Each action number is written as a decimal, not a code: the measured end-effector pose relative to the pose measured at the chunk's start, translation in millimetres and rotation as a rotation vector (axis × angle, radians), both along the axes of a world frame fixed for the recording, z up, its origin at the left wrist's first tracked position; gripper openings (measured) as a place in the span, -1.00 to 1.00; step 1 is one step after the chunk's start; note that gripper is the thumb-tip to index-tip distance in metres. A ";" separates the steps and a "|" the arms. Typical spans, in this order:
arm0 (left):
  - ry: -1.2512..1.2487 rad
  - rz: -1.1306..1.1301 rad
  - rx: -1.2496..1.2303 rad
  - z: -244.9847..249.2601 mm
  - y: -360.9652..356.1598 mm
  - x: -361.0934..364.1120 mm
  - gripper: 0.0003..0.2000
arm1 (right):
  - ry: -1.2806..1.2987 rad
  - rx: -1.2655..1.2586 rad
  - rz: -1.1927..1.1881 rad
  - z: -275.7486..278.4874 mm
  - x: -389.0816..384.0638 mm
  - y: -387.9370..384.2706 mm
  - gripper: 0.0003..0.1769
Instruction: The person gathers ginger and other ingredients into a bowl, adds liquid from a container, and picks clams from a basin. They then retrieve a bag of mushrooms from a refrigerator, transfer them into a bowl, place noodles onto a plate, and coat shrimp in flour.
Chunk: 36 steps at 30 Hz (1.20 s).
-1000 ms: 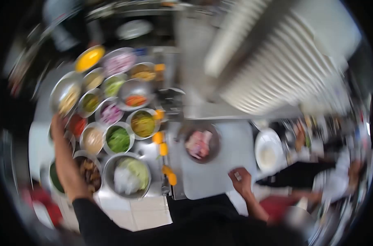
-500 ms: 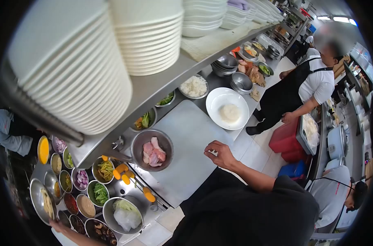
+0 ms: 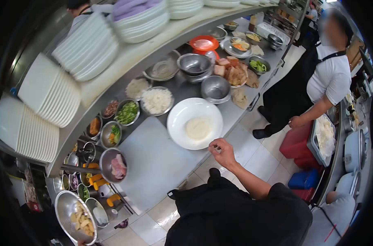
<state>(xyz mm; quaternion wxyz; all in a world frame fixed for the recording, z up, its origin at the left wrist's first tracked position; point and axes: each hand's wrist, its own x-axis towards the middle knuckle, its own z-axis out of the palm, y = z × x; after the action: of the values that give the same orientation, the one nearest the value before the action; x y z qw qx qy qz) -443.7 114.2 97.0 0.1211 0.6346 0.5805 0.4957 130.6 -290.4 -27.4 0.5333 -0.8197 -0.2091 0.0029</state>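
A left hand (image 3: 80,243) grips a metal bowl (image 3: 64,205) of pale chunks (image 3: 85,222), now brought nearer the cutting board (image 3: 157,160); right hand (image 3: 222,152) curled, contents unclear.

Pale tiled floor (image 3: 246,143), 4 and 7 o'clock, shiny patches. Steel table (image 3: 236,116) mid-frame. Long metal shelf (image 3: 108,104) above, 9 to 12. Bright light (image 3: 332,1) between 1 and 2.

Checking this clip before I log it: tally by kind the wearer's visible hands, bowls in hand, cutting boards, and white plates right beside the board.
Hands: 2 (left hand, right hand)
Held bowl: 1
Cutting board: 1
White plate: 1
Total: 5
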 end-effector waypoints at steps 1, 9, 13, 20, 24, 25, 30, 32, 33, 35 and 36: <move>-0.107 -0.083 -0.053 -0.9 -29.6 36.9 -0.74 | 0.010 0.005 -0.009 -0.1 8.8 -21.7 -0.86; -0.773 -0.253 -0.709 13.6 -126.1 247.1 -0.56 | 0.044 -0.034 -0.267 -5.3 78.5 -115.8 -0.82; -0.672 -0.315 -0.587 -7.7 -128.6 266.1 -0.64 | 0.033 0.053 -0.217 -5.6 101.2 -93.4 -0.81; -0.549 -0.511 -0.525 2.7 -168.1 427.3 -0.68 | 0.028 0.046 -0.127 20.4 130.7 -73.3 -0.81; -0.500 -0.757 -0.619 -20.7 -182.2 549.9 -0.68 | -0.010 0.089 -0.279 7.0 175.1 -97.7 -0.84; -0.462 -0.839 -0.650 -18.7 -194.1 587.4 -0.64 | -0.038 0.104 -0.360 3.1 191.8 -104.7 -0.85; -0.543 -1.108 -0.514 -40.0 -244.5 786.1 -0.72 | -0.100 0.220 -0.447 32.4 294.4 -129.6 -0.83; -0.549 -1.170 -0.424 -39.7 -263.1 854.2 -0.74 | -0.100 0.259 -0.428 49.3 340.6 -130.9 -0.82; -0.556 -1.198 -0.397 -37.8 -273.3 883.8 -0.75 | -0.207 0.243 -0.395 61.7 363.5 -128.5 -0.78; -0.558 -1.256 -0.318 -33.9 -289.4 939.3 -0.75 | -0.414 0.156 -0.295 76.0 417.1 -121.3 -0.64; -0.551 -1.259 -0.311 -32.7 -295.7 962.8 -0.75 | -0.509 0.081 -0.227 81.1 443.8 -115.4 -0.54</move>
<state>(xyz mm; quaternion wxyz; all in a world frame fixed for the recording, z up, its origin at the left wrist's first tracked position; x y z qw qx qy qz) 519.1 -181.5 64.3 0.6167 0.6766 0.1154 0.3854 574.3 -405.8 53.7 0.4928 -0.7903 -0.2431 -0.2710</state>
